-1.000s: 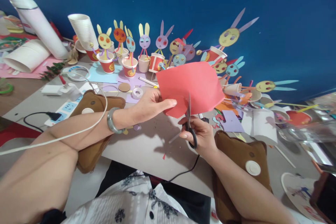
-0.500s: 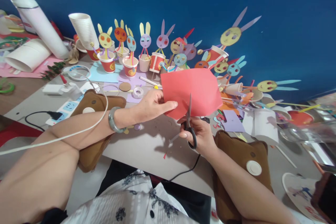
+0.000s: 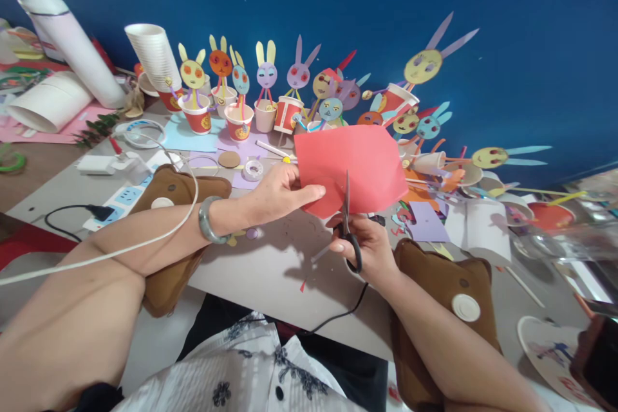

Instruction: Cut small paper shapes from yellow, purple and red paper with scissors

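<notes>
A sheet of red paper (image 3: 367, 161) is held up above the table, its left edge pinched by my left hand (image 3: 284, 193), thumb on the near face and fingers behind. My right hand (image 3: 369, 248) grips black-handled scissors (image 3: 346, 206), whose blade lies across the lower middle of the paper. The other blade is not clearly seen. A small red paper scrap (image 3: 302, 286) lies on the table below the hands.
Paper-cup rabbit figures (image 3: 240, 119) line the wall side. Brown cushions (image 3: 441, 309) lie by both forearms. At left are a power strip (image 3: 128, 196), a stack of paper cups (image 3: 153, 55) and a white cable (image 3: 145, 241) crossing my left arm. A tape roll (image 3: 252, 169) sits near my left hand.
Almost nothing differs. The red paper, scissors and both hands keep nearly the same place, with only a tiny shift of the whole view.
</notes>
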`<state>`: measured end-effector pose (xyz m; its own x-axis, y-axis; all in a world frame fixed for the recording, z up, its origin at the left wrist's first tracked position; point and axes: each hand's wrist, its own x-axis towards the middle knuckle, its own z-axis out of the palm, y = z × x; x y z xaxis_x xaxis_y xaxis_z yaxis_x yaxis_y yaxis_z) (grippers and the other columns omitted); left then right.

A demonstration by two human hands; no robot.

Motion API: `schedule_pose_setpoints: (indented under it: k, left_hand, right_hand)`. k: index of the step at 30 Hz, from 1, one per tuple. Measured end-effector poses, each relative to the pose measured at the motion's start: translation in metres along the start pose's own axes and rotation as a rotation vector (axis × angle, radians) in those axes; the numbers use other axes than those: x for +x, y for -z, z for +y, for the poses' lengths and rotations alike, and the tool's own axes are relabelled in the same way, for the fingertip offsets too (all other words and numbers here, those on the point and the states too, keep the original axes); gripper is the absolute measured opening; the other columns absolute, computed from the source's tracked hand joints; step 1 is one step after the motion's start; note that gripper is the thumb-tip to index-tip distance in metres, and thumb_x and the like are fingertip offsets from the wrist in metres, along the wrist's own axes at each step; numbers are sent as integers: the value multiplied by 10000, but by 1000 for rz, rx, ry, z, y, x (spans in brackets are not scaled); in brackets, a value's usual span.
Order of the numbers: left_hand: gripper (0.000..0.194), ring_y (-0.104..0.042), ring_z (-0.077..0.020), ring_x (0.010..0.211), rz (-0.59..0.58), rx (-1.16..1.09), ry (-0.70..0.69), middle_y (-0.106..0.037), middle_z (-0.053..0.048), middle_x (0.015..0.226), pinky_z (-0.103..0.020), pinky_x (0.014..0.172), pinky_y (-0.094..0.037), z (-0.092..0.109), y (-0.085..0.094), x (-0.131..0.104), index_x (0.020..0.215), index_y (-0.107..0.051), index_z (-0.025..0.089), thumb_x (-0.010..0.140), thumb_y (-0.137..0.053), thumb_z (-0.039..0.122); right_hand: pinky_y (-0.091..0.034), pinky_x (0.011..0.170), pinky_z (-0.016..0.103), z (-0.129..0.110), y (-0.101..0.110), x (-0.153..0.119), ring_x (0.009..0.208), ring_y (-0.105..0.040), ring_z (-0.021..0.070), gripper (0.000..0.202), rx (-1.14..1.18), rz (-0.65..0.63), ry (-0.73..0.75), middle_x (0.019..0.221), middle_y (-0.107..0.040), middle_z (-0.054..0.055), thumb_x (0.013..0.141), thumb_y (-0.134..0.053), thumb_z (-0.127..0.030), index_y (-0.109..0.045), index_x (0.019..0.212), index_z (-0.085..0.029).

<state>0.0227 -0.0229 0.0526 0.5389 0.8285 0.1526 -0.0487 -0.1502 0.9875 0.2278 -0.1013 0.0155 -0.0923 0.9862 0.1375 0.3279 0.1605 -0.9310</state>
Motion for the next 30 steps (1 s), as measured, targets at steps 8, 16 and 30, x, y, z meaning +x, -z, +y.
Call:
schedule_pose_setpoints:
  k: [8, 16, 30]
  left_hand:
    - [241, -464, -80, 585, 7, 35, 2, -535, 2, 624, -202, 523, -376, -1, 1, 0, 662, -574, 125, 774, -610, 335]
    - [210, -472, -88, 597, 15, 54, -36, -549, 2, 633, -205, 530, -390, -7, 2, 1, 684, -572, 146, 794, -626, 316]
    - [227, -468, -85, 602, 35, 54, -47, -528, 3, 647, -208, 536, -397, -7, 2, 1, 685, -582, 138, 793, -610, 336]
  right_hand:
    - [-363, 460, 251, -2, 0, 1, 466, -457, 106, 583, -29, -2, -5, 543, -579, -14, 614, -829, -710, -674, 776, -172]
    - [-367, 459, 251, -2, -1, 1, 471, -457, 105, 521, -2, 2, -26, 556, -588, -18, 603, -877, -628, -684, 777, -176]
    - [-345, 454, 251, -4, 0, 0, 454, -425, 94, 491, 16, 8, -35, 534, -569, -33, 595, -903, -576, -677, 768, -177]
